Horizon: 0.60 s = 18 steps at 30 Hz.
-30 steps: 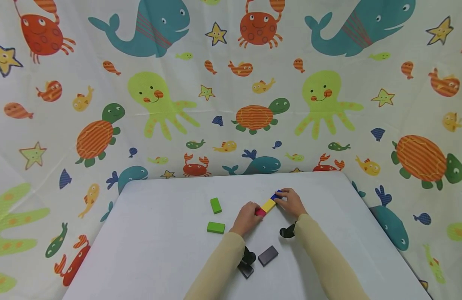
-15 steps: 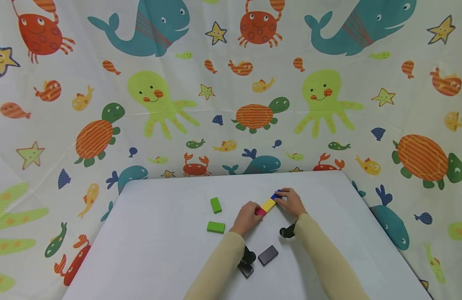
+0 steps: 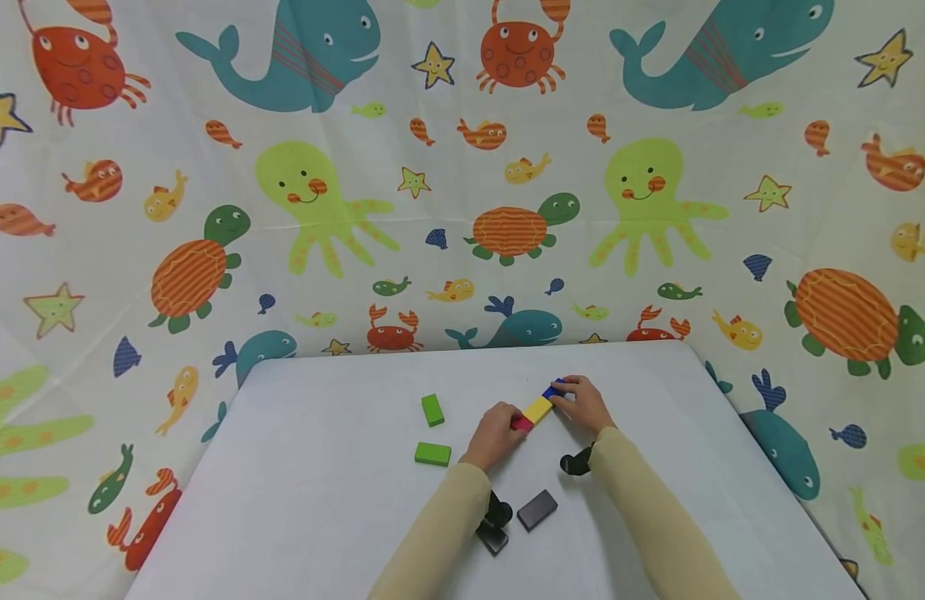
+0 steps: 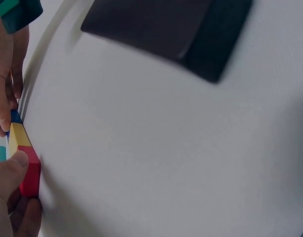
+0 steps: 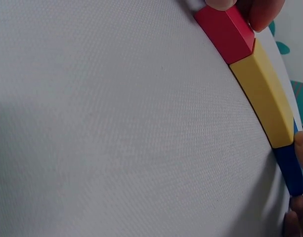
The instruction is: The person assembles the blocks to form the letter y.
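Three blocks lie end to end in a slanted row on the white table: a red block (image 3: 522, 424) nearest, a yellow block (image 3: 538, 410) between, and a blue block (image 3: 558, 386) farthest. My left hand (image 3: 494, 435) grips the red block at its free end, thumb on top and fingers around the far side, as the left wrist view shows. With thumb and fingers, my right hand (image 3: 585, 402) pinches the blue block (image 5: 290, 168), covering part of it. In the right wrist view, the yellow block (image 5: 265, 96) meets its neighbours at both ends, untouched by fingers.
Two green blocks, one farther (image 3: 432, 410) and one nearer (image 3: 432, 454), lie left of the hands. A dark grey block (image 3: 537, 511) sits between the forearms, and another dark block (image 3: 493, 540) is partly under the left wrist's camera (image 3: 497, 510). A sea-animal curtain (image 3: 462, 250) hangs behind.
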{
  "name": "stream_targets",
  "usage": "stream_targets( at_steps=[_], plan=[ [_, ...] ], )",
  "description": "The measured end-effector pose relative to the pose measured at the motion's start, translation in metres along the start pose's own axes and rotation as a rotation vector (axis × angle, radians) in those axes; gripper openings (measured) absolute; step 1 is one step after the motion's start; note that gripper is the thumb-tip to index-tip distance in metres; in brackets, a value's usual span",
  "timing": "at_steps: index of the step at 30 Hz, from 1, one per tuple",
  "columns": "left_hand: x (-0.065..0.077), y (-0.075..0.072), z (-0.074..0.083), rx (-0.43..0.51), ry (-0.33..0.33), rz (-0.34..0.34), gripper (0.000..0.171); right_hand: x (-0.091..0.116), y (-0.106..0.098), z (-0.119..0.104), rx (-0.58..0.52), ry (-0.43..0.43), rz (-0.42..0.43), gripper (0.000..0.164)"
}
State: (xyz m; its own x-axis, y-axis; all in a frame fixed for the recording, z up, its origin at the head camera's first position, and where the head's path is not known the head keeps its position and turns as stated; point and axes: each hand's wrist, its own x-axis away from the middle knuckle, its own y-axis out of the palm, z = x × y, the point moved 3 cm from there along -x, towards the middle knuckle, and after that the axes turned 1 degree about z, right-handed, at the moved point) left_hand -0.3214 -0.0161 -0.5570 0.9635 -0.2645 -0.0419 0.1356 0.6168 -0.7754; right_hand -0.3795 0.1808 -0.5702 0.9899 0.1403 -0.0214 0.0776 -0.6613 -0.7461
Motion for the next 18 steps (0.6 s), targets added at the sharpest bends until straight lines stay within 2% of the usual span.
stream_targets(
  at_steps=[11, 18],
  plan=[
    [0.0022, -0.0008, 0.0019, -0.007, 0.001, 0.008, 0.03, 0.0012, -0.0007, 0.0002, 0.0, -0.013, 0.002, 0.041],
    [0.0022, 0.0015, -0.0006, -0.036, 0.044, 0.029, 0.028, 0.0043, -0.002, -0.0031, -0.009, -0.035, 0.009, 0.042]
  ],
)
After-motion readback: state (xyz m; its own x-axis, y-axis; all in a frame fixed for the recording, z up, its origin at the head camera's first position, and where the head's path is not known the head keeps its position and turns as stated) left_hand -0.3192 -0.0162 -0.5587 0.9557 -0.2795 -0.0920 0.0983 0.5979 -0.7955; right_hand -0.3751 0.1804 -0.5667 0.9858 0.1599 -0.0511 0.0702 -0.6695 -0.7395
